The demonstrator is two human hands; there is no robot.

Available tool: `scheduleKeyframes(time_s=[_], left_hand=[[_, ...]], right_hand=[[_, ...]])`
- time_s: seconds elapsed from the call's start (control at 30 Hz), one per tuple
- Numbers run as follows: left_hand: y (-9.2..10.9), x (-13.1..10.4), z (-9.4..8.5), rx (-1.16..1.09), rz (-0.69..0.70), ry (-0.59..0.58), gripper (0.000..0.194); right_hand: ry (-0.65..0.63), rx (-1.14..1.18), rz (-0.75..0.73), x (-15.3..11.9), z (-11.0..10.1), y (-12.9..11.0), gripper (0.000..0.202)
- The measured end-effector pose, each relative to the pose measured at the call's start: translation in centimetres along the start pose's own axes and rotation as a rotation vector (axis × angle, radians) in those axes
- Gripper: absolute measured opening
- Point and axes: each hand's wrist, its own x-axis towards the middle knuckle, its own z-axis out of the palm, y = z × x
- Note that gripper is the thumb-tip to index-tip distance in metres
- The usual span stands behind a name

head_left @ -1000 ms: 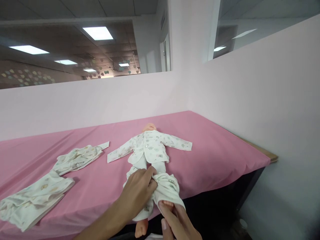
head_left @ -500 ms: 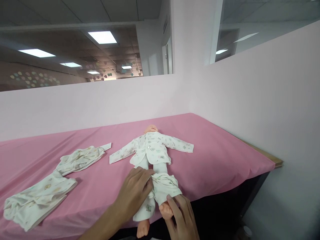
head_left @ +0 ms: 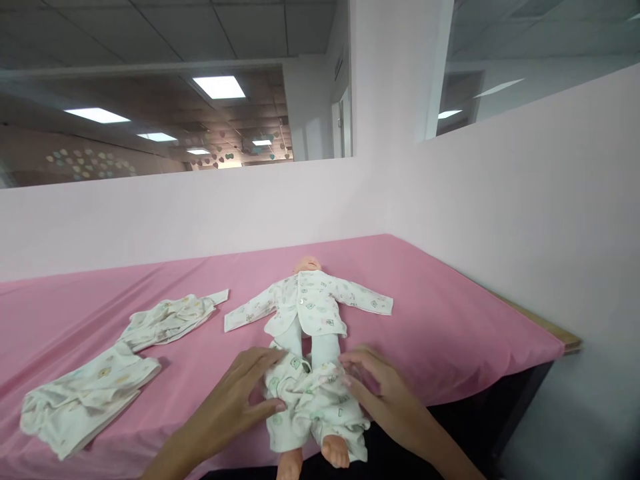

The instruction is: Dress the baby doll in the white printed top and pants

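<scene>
A doll lies on its back on the pink cloth, its head away from me. It wears a white patterned jacket with both sleeves spread out. White patterned pants are bunched around its lower legs, and both feet stick out at the bottom. My left hand touches the left side of the pants, thumb and fingers apart. On the right side, my right hand is at the upper edge of the pants, its fingers spread. The white upper legs show between jacket and pants.
Another set of white patterned baby clothes lies crumpled on the left of the pink-covered table. A white wall with windows stands behind, and another wall runs along the right. The table's near edge is below the doll's feet.
My right hand has moved up from the doll's foot to the side of the pants. My left hand has shifted to the left, its fingers now apart. The view has tilted slightly.
</scene>
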Motion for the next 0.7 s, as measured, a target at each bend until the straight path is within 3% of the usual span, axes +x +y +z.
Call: scheduleKeyframes(time_s=[0.13,0.27,0.37,0.47,0.53,0.7], left_hand=[[0.4,1.7,-0.5,0.007,0.039,-0.124,0.055],[1.4,3.8,-1.6,-0.003,0.049,-0.165,0.04],[1.7,5.2,-2.2,0.017,0.033,-0.167,0.032],[1.4,5.7,-2.3,0.059,-0.048,-0.086,0.02],[1.1,5.7,-2.3,0.082,-0.106,-0.037,0.02],[-0.1,4.8,-2.3,-0.093,-0.216,-0.036,0.034]], right_hand=[[-0.131,-0.213,-0.063,2.3,1.6,-1.2,0.012],[-0.204,-0.422,-0.097,3.0,1.6,-1.6,0.007],[-0.106,-0.531,-0.088,4.7,0.9,-0.8,0.008],[0.142,-0.601,-0.055,7.3,0.3,0.8,0.014],[0.174,-0.563,-0.051,8.5,0.1,1.7,0.015],[-0.088,-0.241,0.016,7.9,-0.7,1.7,0.019]])
